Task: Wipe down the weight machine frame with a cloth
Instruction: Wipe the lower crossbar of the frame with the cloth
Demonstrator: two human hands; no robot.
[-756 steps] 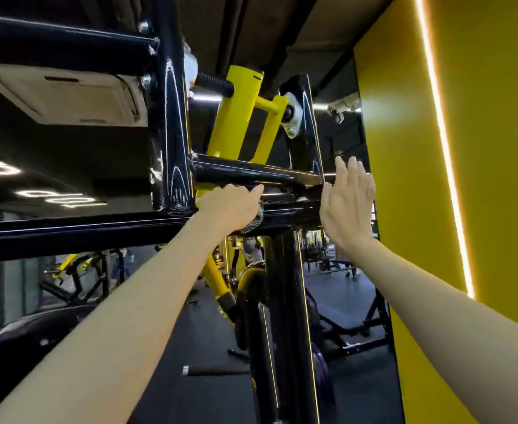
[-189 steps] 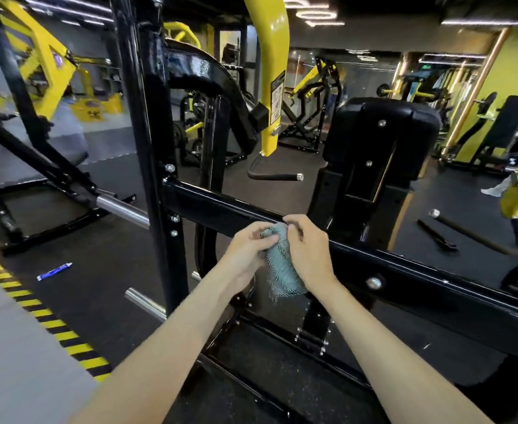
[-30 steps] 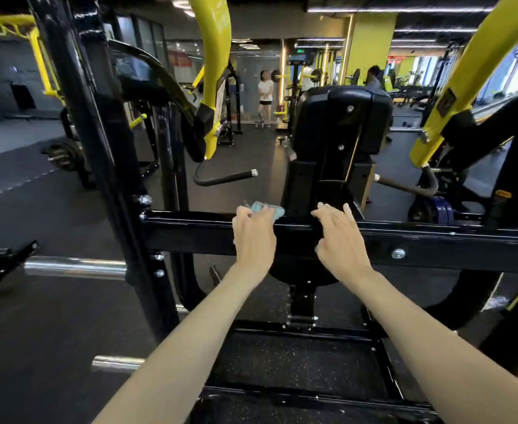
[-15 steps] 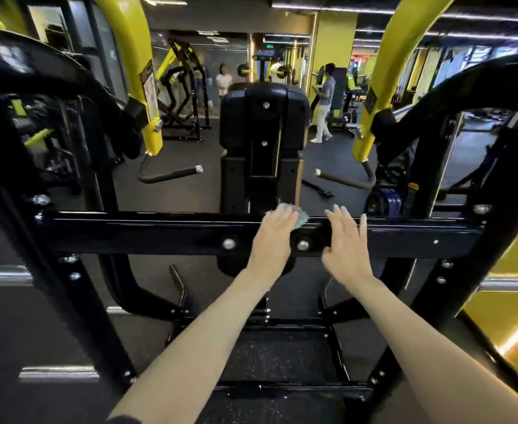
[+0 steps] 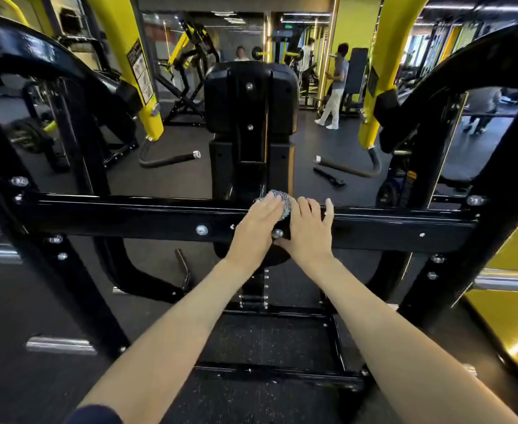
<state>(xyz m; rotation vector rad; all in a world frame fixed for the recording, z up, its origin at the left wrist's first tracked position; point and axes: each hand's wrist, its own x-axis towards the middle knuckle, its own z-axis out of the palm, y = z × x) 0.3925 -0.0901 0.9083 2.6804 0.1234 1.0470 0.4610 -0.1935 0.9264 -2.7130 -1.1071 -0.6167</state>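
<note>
Closest in, the left hand (image 5: 256,228) lies flat with straight fingers on the front face of the black crossbar (image 5: 129,218) of the weight machine frame, pressing the blue-grey cloth (image 5: 279,199) against the bar's top edge, a little right of its middle. The cloth is bunched, and only a small part shows past the fingertips. The right hand (image 5: 308,231) rests just beside it, touching the cloth's right side, with its fingers spread flat on the bar and holding nothing. To wipe well, I would judge that the cloth should be spread wider under the palm, the pressure kept even, and the right hand moved clear of the stroke. A bolt head (image 5: 277,233) sits between the two hands and another (image 5: 202,230) lies further left. Both could snag the weave, so the cloth should go around them. The slanted uprights (image 5: 52,270) at each end of the bar limit the stroke. Behind the bar stands the black pad (image 5: 251,96), close enough to crowd fingers reaching over the top edge. Yellow arms (image 5: 129,56) with curved handles (image 5: 165,160) hang further back. People (image 5: 337,84) stand well apart across the gym.
</note>
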